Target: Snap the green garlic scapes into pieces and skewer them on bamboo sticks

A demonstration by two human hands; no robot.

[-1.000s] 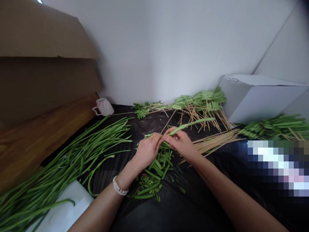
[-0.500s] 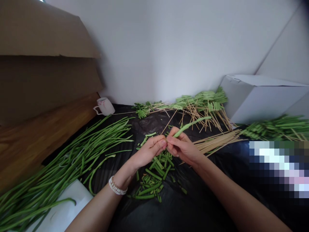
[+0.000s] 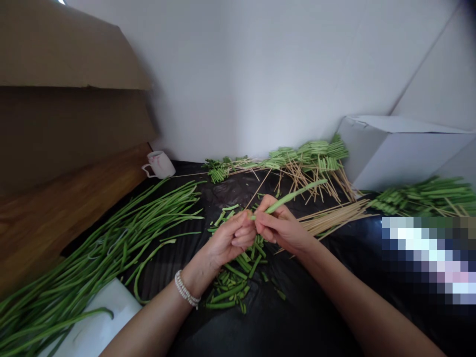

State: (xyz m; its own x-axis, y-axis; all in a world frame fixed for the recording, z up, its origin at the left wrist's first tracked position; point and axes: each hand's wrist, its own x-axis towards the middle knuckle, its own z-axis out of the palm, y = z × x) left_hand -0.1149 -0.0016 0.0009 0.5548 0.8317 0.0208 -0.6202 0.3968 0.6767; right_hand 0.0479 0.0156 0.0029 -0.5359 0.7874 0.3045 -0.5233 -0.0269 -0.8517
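Long beans (image 3: 122, 245): smooth, slender, heaped. Left hand (image 3: 233, 237): fingers curled, pinching a single bean (image 3: 297, 195) by its end. Cut pieces (image 3: 230, 292): short, stubby, on wrinkled black plastic (image 3: 297, 317). Right hand (image 3: 284, 225): closed round that bean above them, tip slanting up rightward. Sticks (image 3: 330, 216): thin, wooden, straight.

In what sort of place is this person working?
Probably a makeshift food-preparation corner indoors: what look like long green beans and thin wooden sticks lie on black plastic sheeting near a pale wall.
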